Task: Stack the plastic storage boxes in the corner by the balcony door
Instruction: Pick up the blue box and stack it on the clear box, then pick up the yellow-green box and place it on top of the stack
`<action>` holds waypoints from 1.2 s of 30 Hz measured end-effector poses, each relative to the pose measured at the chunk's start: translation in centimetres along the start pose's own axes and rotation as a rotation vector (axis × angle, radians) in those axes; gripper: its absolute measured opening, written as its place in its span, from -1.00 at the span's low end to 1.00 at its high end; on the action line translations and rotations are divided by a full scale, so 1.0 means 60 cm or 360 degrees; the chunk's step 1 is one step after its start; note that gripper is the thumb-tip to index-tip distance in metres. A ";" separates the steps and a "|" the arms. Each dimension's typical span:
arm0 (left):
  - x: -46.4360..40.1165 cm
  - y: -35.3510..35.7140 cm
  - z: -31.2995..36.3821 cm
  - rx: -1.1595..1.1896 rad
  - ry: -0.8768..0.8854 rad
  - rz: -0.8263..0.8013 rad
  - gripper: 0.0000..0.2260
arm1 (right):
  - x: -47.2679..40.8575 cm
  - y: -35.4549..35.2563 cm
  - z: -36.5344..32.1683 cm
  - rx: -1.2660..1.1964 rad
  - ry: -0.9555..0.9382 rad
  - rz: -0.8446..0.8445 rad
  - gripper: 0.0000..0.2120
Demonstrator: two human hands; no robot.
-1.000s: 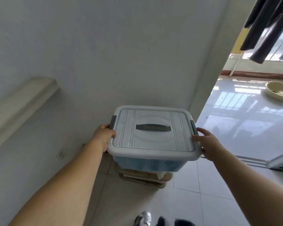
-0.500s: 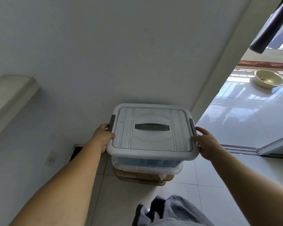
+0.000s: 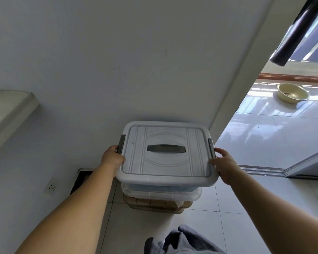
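I hold a plastic storage box with a grey lid (image 3: 166, 153), a dark handle and dark side latches, by its two sides. My left hand (image 3: 112, 158) grips the left rim by the latch. My right hand (image 3: 225, 165) grips the right rim. Right beneath it lies a clear lid (image 3: 162, 194) of another box, and under that a brownish clear box (image 3: 154, 205) on the floor, in the corner where the white wall meets the balcony door frame. The grey-lidded box sits at or just above the clear lid; I cannot tell if they touch.
A white wall (image 3: 117, 70) stands behind the stack, with a shelf (image 3: 9, 110) at the left and a socket (image 3: 51, 186) low down. The balcony doorway opens at the right, with its sliding track (image 3: 264, 169), a yellow basin (image 3: 293, 93) and dark hanging clothes (image 3: 297, 32).
The box I hold has come down onto the stack; the gap to the boxes below has closed. My view has tilted further down, and my grey trouser leg shows at the bottom.
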State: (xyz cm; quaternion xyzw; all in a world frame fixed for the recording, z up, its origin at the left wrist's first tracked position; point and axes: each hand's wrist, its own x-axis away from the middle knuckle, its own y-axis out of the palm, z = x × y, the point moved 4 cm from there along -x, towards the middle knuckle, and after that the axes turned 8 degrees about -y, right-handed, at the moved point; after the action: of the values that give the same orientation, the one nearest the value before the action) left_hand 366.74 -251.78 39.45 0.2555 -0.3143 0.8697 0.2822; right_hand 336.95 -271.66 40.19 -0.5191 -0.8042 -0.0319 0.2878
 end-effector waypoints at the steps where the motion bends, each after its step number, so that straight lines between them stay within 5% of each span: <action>1: 0.001 0.001 0.002 -0.0043 0.0009 0.0018 -0.44 | 0.000 -0.001 -0.001 0.0011 0.0002 0.0001 -0.47; 7: 0.028 0.017 0.028 -0.0413 0.0119 0.0219 -0.65 | 0.001 -0.004 -0.010 0.0063 -0.0032 0.0028 -0.47; 14: 0.079 0.107 0.098 -0.1038 0.0527 0.0372 -0.39 | 0.024 -0.031 -0.007 0.0000 -0.0048 0.0100 -0.42; 26: 0.302 0.435 0.137 -0.1320 0.1289 -0.0125 -0.53 | 0.155 -0.300 0.150 -0.0155 0.0141 0.0557 -0.50; 36: 0.632 0.749 0.011 -0.1675 0.1624 -0.0520 -0.63 | 0.408 -0.654 0.430 -0.0432 0.0340 0.1087 -0.62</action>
State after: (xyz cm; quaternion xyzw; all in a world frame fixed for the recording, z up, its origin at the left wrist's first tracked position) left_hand 310.72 -268.63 45.39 -0.3047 -0.4767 0.5621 0.6034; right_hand 285.13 -260.66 40.61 -0.7842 -0.5389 -0.0943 0.2928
